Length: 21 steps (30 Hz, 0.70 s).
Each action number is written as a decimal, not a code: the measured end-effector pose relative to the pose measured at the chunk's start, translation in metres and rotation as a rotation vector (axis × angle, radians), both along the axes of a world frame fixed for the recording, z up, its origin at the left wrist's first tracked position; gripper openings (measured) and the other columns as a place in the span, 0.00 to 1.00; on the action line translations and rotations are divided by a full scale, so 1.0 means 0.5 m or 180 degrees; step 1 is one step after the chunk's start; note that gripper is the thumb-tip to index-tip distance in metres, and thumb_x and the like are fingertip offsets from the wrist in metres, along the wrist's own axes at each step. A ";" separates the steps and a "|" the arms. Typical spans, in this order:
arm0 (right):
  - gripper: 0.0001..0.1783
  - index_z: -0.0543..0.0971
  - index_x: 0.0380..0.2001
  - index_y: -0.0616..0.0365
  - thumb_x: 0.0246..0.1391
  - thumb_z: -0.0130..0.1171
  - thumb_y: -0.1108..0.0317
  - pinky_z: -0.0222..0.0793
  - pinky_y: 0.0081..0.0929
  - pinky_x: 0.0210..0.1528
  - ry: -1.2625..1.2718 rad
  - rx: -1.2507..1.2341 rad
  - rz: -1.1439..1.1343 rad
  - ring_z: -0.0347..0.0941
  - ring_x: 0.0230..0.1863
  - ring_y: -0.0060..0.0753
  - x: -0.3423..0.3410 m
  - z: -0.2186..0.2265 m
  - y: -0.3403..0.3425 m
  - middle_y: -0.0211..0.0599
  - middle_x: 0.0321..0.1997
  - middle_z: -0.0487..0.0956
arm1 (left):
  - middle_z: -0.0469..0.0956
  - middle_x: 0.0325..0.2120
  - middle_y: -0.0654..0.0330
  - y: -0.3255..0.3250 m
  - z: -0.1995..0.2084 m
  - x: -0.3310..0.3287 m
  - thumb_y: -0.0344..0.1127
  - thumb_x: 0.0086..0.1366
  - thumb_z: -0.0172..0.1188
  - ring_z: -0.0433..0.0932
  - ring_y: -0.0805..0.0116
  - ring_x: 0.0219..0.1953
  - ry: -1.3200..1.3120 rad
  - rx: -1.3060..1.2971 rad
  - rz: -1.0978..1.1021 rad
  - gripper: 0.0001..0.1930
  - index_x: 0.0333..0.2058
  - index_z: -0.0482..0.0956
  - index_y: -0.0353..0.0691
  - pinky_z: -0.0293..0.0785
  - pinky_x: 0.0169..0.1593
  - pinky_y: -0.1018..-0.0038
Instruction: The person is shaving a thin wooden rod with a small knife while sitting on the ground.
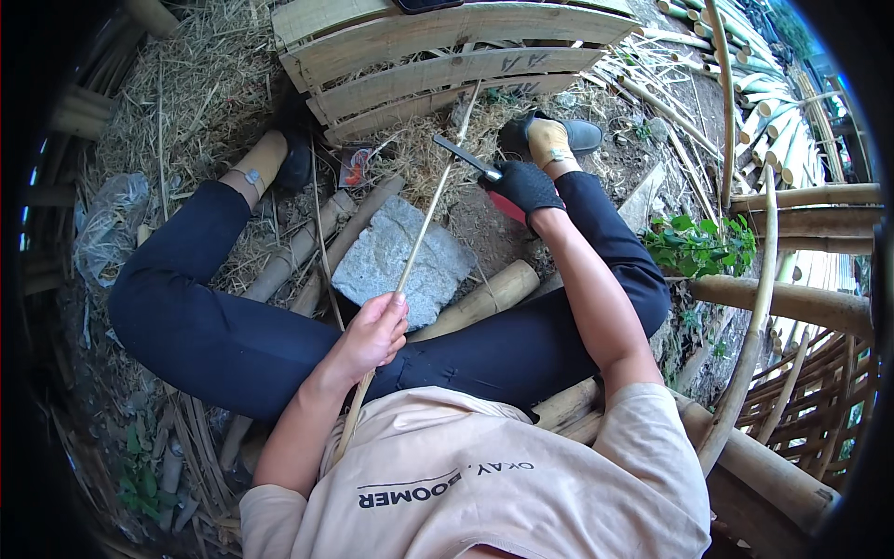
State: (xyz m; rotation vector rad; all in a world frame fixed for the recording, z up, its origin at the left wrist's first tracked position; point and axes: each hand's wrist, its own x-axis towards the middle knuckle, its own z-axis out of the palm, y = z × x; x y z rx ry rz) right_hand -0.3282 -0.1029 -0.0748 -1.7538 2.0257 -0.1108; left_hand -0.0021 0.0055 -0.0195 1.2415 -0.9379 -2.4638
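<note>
My bare left hand (372, 334) is closed round a long, thin bamboo strip (424, 228). One end of the strip reaches back against my shirt, and the other slants up and away toward a wooden crate. On my right hand (523, 193) is a black glove with a red palm, its fingers wrapped round the handle of a knife (463, 156). The knife's blade points up and left and crosses the strip; whether the two touch I cannot tell. Below the strip, between my legs, lies a flat grey stone slab (396, 256).
A slatted wooden crate (447, 74) stands ahead, with a dark phone-like object on top. Bamboo poles (484, 303) lie under and beside the stone. More cut bamboo (778, 140) is stacked at far right. A clear plastic bag (112, 224) lies left, a leafy plant (703, 244) right.
</note>
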 end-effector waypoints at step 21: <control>0.20 0.86 0.41 0.48 0.54 0.64 0.47 0.75 0.46 0.49 -0.0274 0.0027 0.0560 0.81 0.43 0.56 0.032 0.034 0.030 0.50 0.39 0.85 | 0.54 0.13 0.72 -0.008 0.005 0.010 0.49 0.81 0.37 0.51 0.84 0.10 0.0743 0.0839 0.0271 0.17 0.35 0.64 0.45 0.51 0.12 0.84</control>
